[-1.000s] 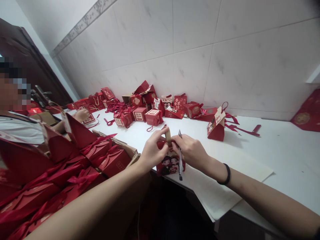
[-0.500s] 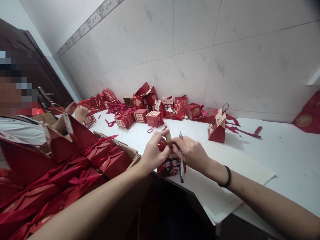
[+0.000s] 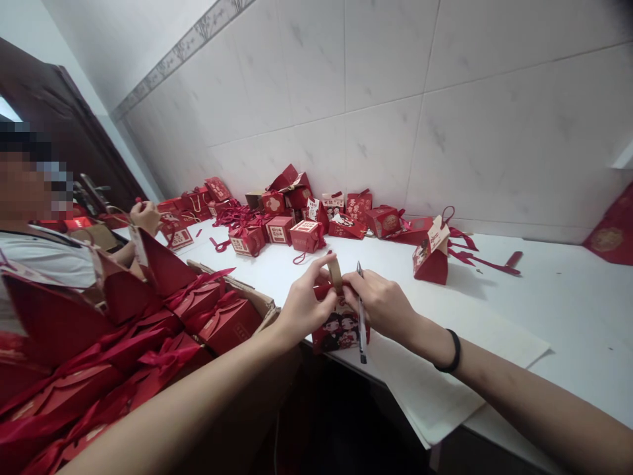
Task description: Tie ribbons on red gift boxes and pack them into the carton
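Left hand (image 3: 302,305) and right hand (image 3: 380,303) both pinch the tan tag (image 3: 335,272) atop a small red box (image 3: 339,328) at the desk (image 3: 568,310) near edge. Right grip also clenches a pen (image 3: 361,316). More red boxes (image 3: 306,234) at 12 o'clock.

- Looks to us like a room in somebody's home turned into a little packing station, not a real workshop.
- Big glossy white wall tiles (image 3: 376,86) with a patterned border strip (image 3: 198,33), plus a dark wooden door (image 3: 64,125) on the left (very domestic).
- We see a plain white counter (image 3: 568,310) strewn with small red gift boxes (image 3: 306,234) and loose red ribbons (image 3: 475,257).
- A cardboard carton (image 3: 247,293) stuffed with more red boxes sits beside it, and another person (image 3: 44,257) is working at the far end.
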A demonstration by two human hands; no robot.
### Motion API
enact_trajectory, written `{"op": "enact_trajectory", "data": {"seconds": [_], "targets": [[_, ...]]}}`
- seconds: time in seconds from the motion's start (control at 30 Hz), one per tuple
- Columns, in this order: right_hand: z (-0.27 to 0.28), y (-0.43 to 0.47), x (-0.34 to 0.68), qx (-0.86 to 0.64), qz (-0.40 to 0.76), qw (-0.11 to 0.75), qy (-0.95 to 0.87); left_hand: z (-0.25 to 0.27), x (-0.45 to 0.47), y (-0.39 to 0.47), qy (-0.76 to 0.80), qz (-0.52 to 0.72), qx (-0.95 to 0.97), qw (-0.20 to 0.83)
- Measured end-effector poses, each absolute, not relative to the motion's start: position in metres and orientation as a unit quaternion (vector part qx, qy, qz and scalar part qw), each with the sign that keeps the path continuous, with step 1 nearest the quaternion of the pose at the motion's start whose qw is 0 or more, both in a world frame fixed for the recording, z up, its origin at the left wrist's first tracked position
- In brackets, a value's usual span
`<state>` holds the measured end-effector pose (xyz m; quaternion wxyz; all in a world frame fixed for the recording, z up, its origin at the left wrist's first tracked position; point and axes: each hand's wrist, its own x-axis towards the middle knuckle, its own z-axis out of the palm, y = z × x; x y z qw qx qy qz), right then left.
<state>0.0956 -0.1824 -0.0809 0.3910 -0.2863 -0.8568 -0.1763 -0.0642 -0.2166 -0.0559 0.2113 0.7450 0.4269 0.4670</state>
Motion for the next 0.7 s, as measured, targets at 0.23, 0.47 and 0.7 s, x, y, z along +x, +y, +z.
{"op": "enact_trajectory", "data": {"seconds": [0.23, 0.47, 0.7], "targets": [[-0.0786, -0.1832, 0.0968, -0.292, -0.165, 0.38, -0.862, -0.0596, -0.0659, -0.2159, 0.409, 0.466, 0.759, 0.2], [-0.0783, -0.1827, 0.0967, -0.28, -0.165, 0.4, -0.857, -0.0534, -0.0662, -0.2164, 0.416, 0.438, 0.791, 0.096], [-0.0789, -0.1833, 0.0964, -0.278, -0.163, 0.4, -0.858, -0.055, -0.0647, -0.2176, 0.434, 0.442, 0.769, 0.156]]}}
